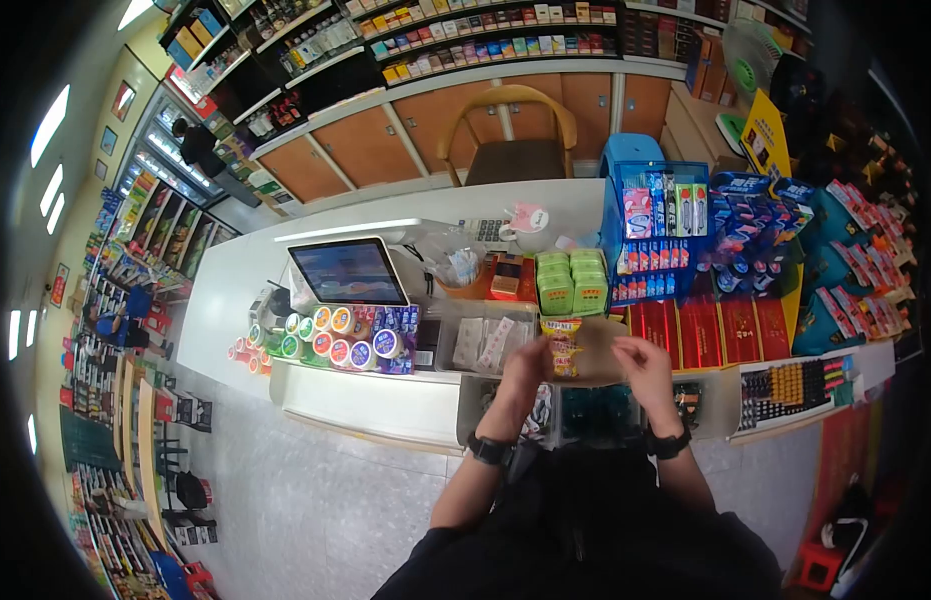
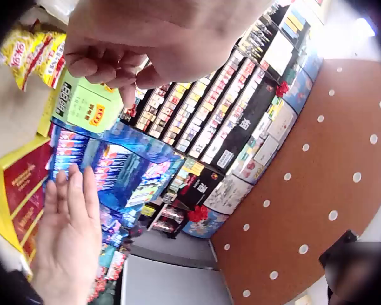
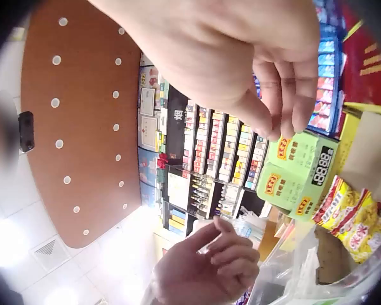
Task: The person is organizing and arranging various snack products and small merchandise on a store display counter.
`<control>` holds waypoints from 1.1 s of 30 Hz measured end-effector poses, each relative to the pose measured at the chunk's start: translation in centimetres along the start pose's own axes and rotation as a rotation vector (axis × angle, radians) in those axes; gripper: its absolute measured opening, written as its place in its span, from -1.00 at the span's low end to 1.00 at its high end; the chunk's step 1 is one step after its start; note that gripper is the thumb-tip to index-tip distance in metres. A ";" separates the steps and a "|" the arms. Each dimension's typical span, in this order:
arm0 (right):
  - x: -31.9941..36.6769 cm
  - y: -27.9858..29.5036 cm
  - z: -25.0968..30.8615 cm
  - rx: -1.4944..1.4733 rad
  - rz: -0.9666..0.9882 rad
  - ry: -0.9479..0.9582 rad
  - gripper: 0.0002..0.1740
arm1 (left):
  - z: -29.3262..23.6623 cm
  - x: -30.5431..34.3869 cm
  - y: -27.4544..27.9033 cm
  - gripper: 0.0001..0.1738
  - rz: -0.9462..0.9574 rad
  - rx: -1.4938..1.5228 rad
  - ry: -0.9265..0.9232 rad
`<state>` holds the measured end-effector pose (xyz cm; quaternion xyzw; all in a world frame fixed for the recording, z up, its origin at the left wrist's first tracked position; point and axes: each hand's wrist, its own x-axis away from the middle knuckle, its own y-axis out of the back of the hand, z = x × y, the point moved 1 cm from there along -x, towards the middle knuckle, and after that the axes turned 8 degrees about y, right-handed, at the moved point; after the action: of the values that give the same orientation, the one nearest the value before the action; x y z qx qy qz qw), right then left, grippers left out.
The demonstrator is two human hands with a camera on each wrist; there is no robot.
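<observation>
Yellow packets [image 1: 564,350] lie just beside green boxes [image 1: 554,286]; I note left hand [image 1: 526,368] and right hand [image 1: 648,368] apart, fingers relaxed.

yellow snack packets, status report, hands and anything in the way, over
Left hand, right hand: both empty. Yellow snack packets at left end of cardboard box. Green boxes just beyond, nothing seen blocking.

Green box [image 3: 298,181]: pale digits on a black panel, reading 88:88; its orange labels carry Chinese characters, too blurred to read with certainty. Dark sign [image 3: 176,122] above the shelves: the character 烟. Yellow packets [image 3: 352,219]: large wrapper lettering, not securely legible.
</observation>
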<state>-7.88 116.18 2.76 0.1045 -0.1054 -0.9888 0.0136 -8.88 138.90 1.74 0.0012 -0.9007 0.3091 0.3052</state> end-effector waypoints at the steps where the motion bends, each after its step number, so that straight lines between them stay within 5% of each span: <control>1: 0.5 0.7 -0.8 -0.012 0.004 0.003 -0.77 | 0.7 0.7 0.2 -0.67 -0.066 -0.153 -0.010; 9: 1.8 4.2 -3.1 -0.022 -0.001 -0.060 -0.80 | 5.5 4.8 0.7 -0.54 -0.403 -0.336 0.106; 15: 2.2 2.9 -4.1 -0.092 0.056 -0.136 -0.84 | 7.0 7.6 2.6 -0.38 -0.482 -0.844 -0.194; 17: 2.7 1.8 -3.4 -0.075 0.047 -0.137 -0.84 | 6.3 9.2 3.1 -0.34 -0.509 -0.854 -0.124; 27: 9.1 -13.0 1.0 -0.196 0.180 -0.191 -0.81 | 2.6 17.2 15.4 -0.23 -0.479 -1.082 0.020; 33: 13.9 -24.8 6.4 -0.294 0.307 -0.362 -0.79 | 1.3 25.3 25.7 -0.28 -0.502 -0.832 0.086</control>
<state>-22.89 141.05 0.83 -0.0943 0.0238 -0.9825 0.1591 -35.12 163.74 0.58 0.0835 -0.9063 -0.1603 0.3820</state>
